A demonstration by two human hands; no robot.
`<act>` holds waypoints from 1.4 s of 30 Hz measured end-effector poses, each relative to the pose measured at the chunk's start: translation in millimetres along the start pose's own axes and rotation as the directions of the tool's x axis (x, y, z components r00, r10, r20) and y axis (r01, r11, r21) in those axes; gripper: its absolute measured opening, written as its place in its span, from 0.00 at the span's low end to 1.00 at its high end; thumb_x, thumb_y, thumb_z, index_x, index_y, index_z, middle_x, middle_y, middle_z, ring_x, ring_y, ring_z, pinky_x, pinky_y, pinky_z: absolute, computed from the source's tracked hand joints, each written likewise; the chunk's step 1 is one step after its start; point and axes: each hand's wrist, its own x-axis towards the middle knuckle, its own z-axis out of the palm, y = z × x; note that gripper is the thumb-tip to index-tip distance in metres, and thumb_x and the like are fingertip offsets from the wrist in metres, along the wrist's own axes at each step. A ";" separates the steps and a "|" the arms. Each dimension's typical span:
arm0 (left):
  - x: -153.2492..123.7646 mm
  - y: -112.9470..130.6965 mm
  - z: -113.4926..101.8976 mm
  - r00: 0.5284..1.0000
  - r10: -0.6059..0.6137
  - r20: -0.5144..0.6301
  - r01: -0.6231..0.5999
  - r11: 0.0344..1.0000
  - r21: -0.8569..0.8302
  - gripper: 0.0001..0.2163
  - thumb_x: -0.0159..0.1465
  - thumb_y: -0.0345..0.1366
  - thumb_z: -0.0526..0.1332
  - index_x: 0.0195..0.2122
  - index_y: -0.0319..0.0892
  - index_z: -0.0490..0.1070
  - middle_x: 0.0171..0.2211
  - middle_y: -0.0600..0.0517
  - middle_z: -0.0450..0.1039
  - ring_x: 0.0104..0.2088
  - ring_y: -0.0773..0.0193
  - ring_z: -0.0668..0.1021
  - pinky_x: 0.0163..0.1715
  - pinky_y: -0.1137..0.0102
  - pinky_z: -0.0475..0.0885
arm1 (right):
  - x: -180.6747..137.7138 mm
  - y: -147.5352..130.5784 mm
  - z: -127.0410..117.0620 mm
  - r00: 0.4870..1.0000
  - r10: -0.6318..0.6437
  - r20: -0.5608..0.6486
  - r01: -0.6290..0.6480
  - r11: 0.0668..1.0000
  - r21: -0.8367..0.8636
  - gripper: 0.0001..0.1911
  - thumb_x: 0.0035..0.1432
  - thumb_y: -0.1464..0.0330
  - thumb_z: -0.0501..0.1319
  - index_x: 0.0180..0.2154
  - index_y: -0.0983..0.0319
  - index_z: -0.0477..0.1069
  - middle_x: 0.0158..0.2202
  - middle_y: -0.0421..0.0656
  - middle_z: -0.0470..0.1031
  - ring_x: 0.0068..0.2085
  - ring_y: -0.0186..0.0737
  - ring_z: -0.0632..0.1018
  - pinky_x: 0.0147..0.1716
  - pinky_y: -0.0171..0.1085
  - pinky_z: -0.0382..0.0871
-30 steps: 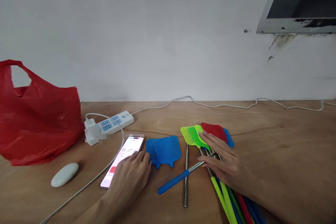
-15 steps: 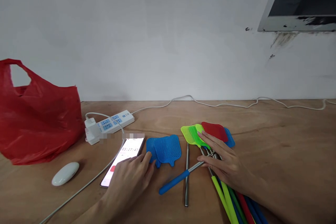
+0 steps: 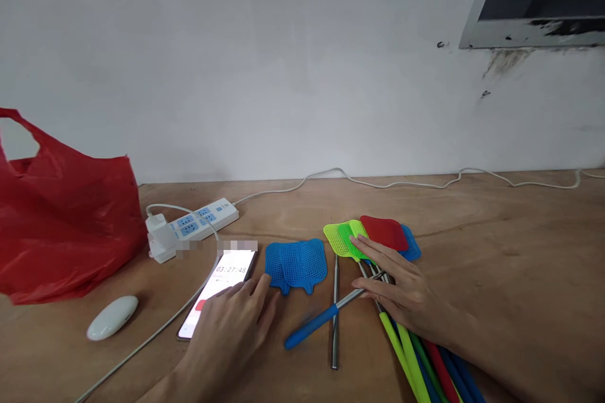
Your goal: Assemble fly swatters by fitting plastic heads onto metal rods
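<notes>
My left hand (image 3: 229,334) lies flat on the wooden table, fingers stretched out over the lower part of a lit phone (image 3: 222,280), its fingertips just short of two loose blue swatter heads (image 3: 297,264). My right hand (image 3: 401,293) rests open, fingers spread, on a bundle of fly swatters (image 3: 373,236) with yellow, green, red and blue heads and coloured handles. Its thumb touches a metal rod with a blue handle (image 3: 316,324) lying slantwise. A bare metal rod (image 3: 334,312) lies under that one.
A red plastic bag (image 3: 66,220) stands at the left. A white power strip (image 3: 191,227) with a charger lies behind the phone, its cable running along the wall. A white oval object (image 3: 112,317) sits at the front left. A white wall stands behind the table.
Both hands stay almost still. The phone's timer has counted up and the view has shifted slightly.
</notes>
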 end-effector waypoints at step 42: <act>-4.7 7.5 10.0 0.979 0.150 -0.140 -0.204 0.660 -0.723 0.15 0.67 0.27 0.52 0.52 0.50 0.67 0.47 0.52 0.76 0.47 0.59 0.79 0.45 0.68 0.75 | 0.8 2.9 -4.0 0.982 0.127 -0.139 -0.116 0.989 0.088 0.14 0.62 0.79 0.61 0.47 0.60 0.75 0.37 0.47 0.77 0.40 0.46 0.75 0.38 0.46 0.70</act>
